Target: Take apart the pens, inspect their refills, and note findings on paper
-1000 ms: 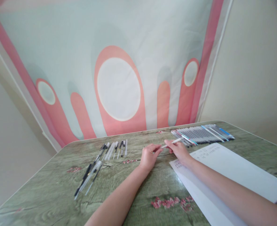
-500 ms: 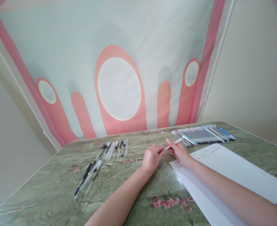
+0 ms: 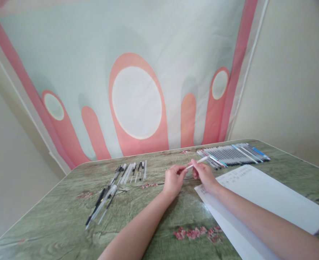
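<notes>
A slim white pen [image 3: 199, 162] is held at a slant above the table between my two hands. My left hand [image 3: 174, 179] pinches its lower left end between thumb and fingers. Further up the barrel, my right hand [image 3: 206, 176] grips the pen with its fingers closed, and the far end sticks out past the thumb. Whether the tip is bare is hidden by my left fingers. Under my right forearm lies a white sheet of paper [image 3: 257, 191] with rows of small handwritten marks near its far left edge.
A long row of pens [image 3: 224, 155], mostly clear with dark ends, lies at the back right. Separate pen parts [image 3: 127, 173], with clear barrels, refills and black caps, lie at the back left. More parts [image 3: 101, 204] lie nearer. A patterned wall hanging [image 3: 138, 29] rises behind the table.
My hands have drawn slightly apart along the pen, so more of the white barrel shows between them. The paper and the pens on the table stay where they were.
</notes>
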Available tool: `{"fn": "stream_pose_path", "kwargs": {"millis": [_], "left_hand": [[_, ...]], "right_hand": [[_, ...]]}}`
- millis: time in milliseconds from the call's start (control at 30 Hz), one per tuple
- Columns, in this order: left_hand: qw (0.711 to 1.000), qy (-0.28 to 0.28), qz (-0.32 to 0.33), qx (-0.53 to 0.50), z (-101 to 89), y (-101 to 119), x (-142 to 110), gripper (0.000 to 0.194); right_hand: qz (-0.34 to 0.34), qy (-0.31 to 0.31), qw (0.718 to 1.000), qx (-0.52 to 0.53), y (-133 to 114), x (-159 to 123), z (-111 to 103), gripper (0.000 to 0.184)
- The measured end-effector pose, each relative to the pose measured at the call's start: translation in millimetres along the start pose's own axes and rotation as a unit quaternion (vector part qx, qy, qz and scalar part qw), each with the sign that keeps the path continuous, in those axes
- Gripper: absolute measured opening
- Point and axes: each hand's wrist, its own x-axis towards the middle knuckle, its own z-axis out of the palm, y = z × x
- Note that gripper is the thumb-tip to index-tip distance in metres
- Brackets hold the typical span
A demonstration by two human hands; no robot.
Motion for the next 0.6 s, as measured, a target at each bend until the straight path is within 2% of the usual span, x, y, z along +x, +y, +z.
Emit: {"fn": "stream_pose_path", "kwargs": {"millis": [100,167,367,500,600], "left_hand": [[1.0,-0.002,-0.018,-0.001,-2.6,-6.1,2.7,0.021],[1.0,-0.004,-0.018,0.002,-3.9,-10.2,3.6,0.021],[1.0,-0.015,0.004,0.011,-9.2,-15.2,4.9,0.021],[0.999,-0.021,0.042,0.016,-10.6,-13.3,4.2,0.019],[0.999,-0.009,0.036,0.004,-9.8,-14.3,3.4,0.023]], "right_hand": [[0.009,-0.009,0.996,0.089,-3.8,0.2,3.0,0.037],[0.005,-0.009,0.994,0.108,-4.9,1.0,3.3,0.034],[0.016,-0.011,0.999,0.048,-1.7,8.1,-3.9,0.03],[0.033,0.019,0.999,0.007,2.1,12.9,-9.0,0.034],[0.032,0.032,0.999,-0.02,4.3,13.1,-10.2,0.035]]}}
